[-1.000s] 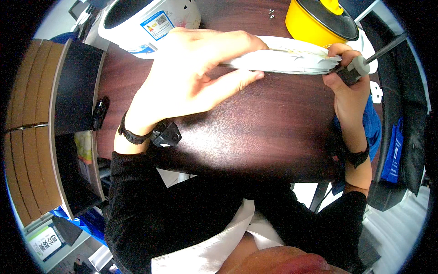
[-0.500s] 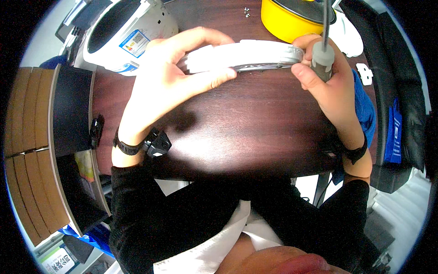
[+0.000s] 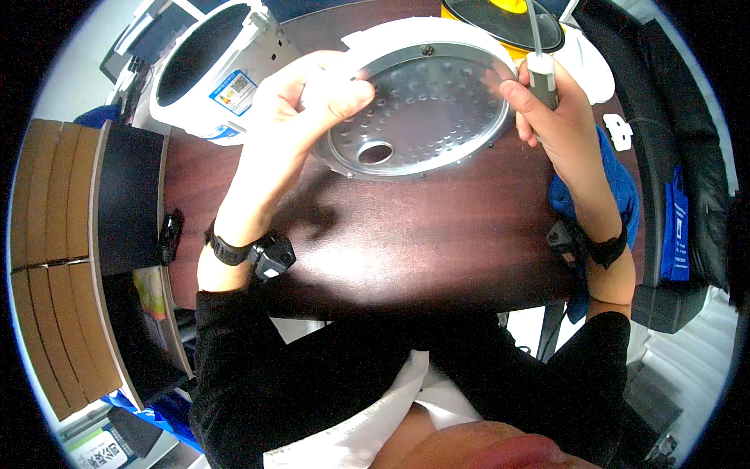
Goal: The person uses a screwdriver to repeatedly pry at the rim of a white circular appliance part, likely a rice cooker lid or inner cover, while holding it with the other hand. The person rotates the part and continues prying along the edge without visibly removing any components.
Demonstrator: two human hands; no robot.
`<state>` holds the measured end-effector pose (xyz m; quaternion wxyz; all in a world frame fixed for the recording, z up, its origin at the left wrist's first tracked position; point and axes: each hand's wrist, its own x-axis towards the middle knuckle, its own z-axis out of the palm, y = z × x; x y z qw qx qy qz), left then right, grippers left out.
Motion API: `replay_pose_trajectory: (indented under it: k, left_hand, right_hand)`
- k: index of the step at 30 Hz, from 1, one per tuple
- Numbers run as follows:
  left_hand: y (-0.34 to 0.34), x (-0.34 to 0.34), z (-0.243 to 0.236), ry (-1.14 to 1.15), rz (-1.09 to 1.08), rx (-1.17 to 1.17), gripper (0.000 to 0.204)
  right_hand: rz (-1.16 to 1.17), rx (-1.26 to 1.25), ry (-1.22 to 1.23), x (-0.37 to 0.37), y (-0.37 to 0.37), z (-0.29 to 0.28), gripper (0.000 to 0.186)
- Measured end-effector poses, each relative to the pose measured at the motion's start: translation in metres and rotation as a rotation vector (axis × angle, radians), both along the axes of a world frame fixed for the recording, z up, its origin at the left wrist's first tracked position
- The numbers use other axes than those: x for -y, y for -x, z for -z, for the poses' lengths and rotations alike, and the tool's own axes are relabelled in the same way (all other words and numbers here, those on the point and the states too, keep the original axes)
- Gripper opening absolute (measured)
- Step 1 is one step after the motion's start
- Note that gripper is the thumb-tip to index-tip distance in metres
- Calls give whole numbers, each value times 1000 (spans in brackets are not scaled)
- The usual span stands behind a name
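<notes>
A round white appliance lid (image 3: 418,113) is tilted in the air over the table, showing its shiny dimpled metal underside with an oval hole near the lower left. My left hand (image 3: 308,98) is closed on its left edge, thumb over the rim. At the right edge, my right hand (image 3: 551,105) grips a screwdriver (image 3: 541,74) with a grey and white handle, its shaft pointing up and away. The thumb and fingers of that hand are also at the lid's rim. A small dark fitting (image 3: 427,50) sits on the rim at the top.
A white appliance shell (image 3: 269,86) with a dark inside stands at the far left of the brown table (image 3: 406,234). A yellow and black pot (image 3: 516,27) is behind the lid. Blue cloth (image 3: 617,180) lies by my right wrist, near a small white plastic piece (image 3: 618,131).
The lid has turned from nearly edge-on to showing its metal underside. Both hands have turned with it, and the screwdriver has shifted slightly left.
</notes>
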<state>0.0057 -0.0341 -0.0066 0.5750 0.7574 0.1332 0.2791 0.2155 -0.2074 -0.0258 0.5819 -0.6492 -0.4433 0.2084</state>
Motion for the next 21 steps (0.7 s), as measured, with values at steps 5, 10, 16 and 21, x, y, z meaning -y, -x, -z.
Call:
replay_pose_trajectory:
  k: [5,10,16,21]
  left_hand:
    - [-4,-4,0,-107,116,-67,34]
    - [-6,7,0,-127,157,-3,38]
    - [-2,7,-5,-149,73,-11,37]
    - [6,-3,-12,-324,-74,-91,35]
  right_hand:
    - [92,90,0,0,1,1,23]
    - [62,149,18,3,11,-4,23]
    - [105,321,27,14,1,-22,24]
    - [32,828,242,31,2,-25,32]
